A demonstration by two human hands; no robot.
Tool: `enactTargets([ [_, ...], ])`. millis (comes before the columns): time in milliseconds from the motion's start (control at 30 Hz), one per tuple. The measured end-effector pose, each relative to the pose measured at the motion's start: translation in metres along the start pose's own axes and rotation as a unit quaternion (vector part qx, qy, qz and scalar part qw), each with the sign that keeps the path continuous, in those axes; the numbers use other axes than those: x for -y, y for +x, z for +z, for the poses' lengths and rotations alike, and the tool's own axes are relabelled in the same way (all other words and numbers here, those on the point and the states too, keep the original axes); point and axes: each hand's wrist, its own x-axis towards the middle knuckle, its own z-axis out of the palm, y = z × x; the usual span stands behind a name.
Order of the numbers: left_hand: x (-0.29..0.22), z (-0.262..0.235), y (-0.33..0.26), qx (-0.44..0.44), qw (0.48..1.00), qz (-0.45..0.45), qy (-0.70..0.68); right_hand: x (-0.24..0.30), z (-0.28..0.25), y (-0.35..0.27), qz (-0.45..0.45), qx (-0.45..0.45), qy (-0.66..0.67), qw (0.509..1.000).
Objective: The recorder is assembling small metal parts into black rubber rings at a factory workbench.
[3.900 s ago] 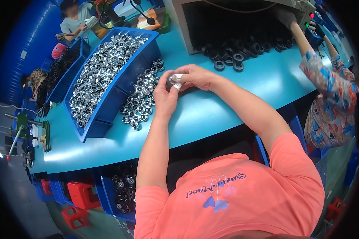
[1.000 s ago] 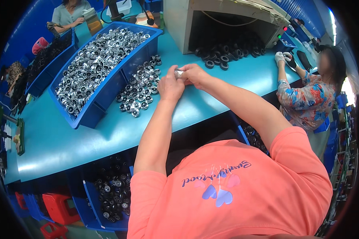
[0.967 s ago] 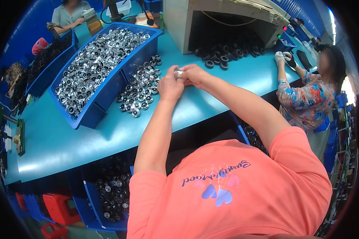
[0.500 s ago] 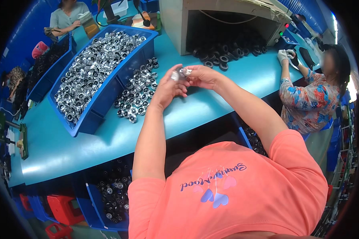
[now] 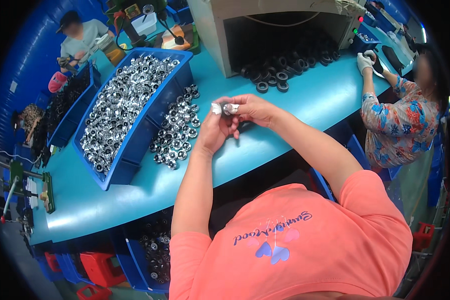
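My left hand point(image 5: 213, 131) and my right hand point(image 5: 256, 110) meet above the bench, both closed on one small round part point(image 5: 225, 106). Dark and silvery patches of it show between the fingertips; the rest is covered. White wrapping is on both thumbs. Just left of my hands lies a loose pile of shiny chrome wheel-like parts point(image 5: 174, 135) with dark centres. Beyond that pile stands a long blue bin point(image 5: 147, 131), heaped with more of the same chrome parts point(image 5: 127, 95).
Black rubber rings point(image 5: 282, 76) spill from a box-like machine point(image 5: 212, 30) at the back. To the right, a person in a floral top point(image 5: 397, 117) works with white gloves; another person point(image 5: 82, 37) sits at far left. Blue bins of dark parts point(image 5: 157, 247) sit below the turquoise bench point(image 5: 105, 212).
The view has shifted, so the bench and bins sit lower and further right. My fingers have changed position around the part, which stays between both hands.
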Motion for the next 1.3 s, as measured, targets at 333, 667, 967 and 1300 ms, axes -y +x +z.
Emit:
enactTargets([
  [333, 0.013, 0.042, 0.029, -0.01, 0.996, 0.026, -0.08, 0.007, -0.037, -0.026, -0.058, -0.003, 0.04, 0.998],
  [667, 0.021, 0.036, 0.071, -0.083, 0.995, 0.055, -0.006, 0.031, -0.072, 0.008, -0.044, 0.01, -0.099, 0.994],
  [967, 0.03, 0.017, 0.075, -0.128, 0.98, 0.081, 0.132, 0.005, -0.088, 0.028, -0.037, 0.063, -0.033, 0.997],
  [1300, 0.027, 0.018, 0.079, -0.213, 0.949, 0.085, 0.216, 0.003, -0.077, 0.028, -0.094, 0.005, -0.126, 0.988],
])
